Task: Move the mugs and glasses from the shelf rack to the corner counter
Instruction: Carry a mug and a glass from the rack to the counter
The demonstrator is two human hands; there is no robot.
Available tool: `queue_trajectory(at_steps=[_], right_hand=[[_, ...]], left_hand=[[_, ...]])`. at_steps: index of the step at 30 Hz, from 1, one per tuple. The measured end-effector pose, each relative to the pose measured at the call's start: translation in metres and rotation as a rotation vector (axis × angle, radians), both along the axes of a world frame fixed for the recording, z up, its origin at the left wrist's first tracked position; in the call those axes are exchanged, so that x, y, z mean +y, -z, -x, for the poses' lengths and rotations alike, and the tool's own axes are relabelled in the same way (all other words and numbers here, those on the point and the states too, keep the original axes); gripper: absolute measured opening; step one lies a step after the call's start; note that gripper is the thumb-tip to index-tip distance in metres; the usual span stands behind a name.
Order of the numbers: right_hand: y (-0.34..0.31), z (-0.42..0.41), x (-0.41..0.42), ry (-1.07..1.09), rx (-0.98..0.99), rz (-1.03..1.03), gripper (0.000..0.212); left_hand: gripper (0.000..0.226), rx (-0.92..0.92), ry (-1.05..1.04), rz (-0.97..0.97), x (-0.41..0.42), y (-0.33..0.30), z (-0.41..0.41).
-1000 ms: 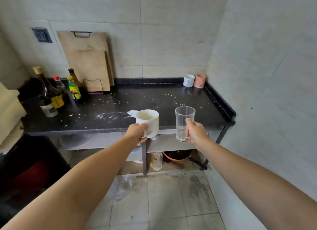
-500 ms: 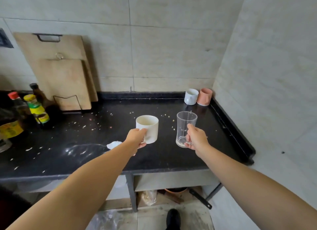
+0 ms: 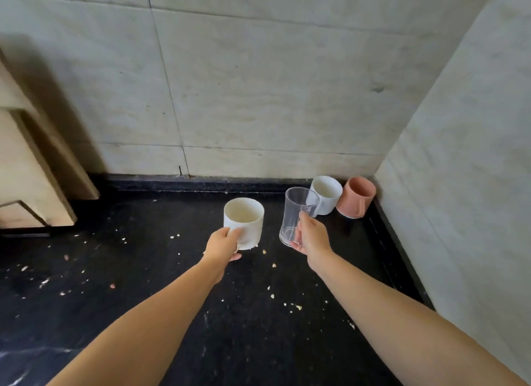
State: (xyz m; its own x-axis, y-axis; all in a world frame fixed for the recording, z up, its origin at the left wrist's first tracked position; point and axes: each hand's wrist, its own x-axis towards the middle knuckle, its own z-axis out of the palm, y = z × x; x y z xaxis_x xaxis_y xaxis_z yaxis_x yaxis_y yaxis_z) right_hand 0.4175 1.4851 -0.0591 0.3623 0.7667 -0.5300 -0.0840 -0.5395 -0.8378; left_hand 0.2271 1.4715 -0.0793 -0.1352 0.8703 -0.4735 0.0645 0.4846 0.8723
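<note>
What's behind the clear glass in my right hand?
Behind the clear glass, a white mug stands by the back wall, partly covered by it; a pink mug stands beside that in the corner.

white mug point(image 3: 244, 221) | clear glass point(image 3: 296, 216) | pink mug point(image 3: 356, 197) | black counter point(image 3: 172, 299), pale specks

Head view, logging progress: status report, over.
Left hand grips cream mug. Right hand grips clear glass. Both near corner mugs; crumbs only.
</note>
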Motion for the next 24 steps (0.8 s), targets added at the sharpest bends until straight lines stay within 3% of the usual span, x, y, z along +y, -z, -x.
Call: queue_trajectory(at_steps=[6, 10, 15, 24], right_hand=[[0.027, 0.003, 0.050, -0.055, -0.110, -0.078, 0.035], [0.044, 0.005, 0.071, 0.009, -0.082, -0.110, 0.032], [0.061, 0.005, 0.087, 0.096, -0.026, -0.131, 0.034], [0.079, -0.002, 0.100, 0.037, -0.107, -0.199, 0.042]], left_hand=[[0.021, 0.067, 0.060, -0.083, 0.060, 0.019, -0.012], [0.019, 0.067, 0.091, -0.109, 0.088, 0.031, -0.025], [0.024, 0.071, 0.105, -0.111, 0.107, 0.045, -0.033], [0.028, 0.020, 0.050, -0.112, 0.118, 0.065, -0.044]])
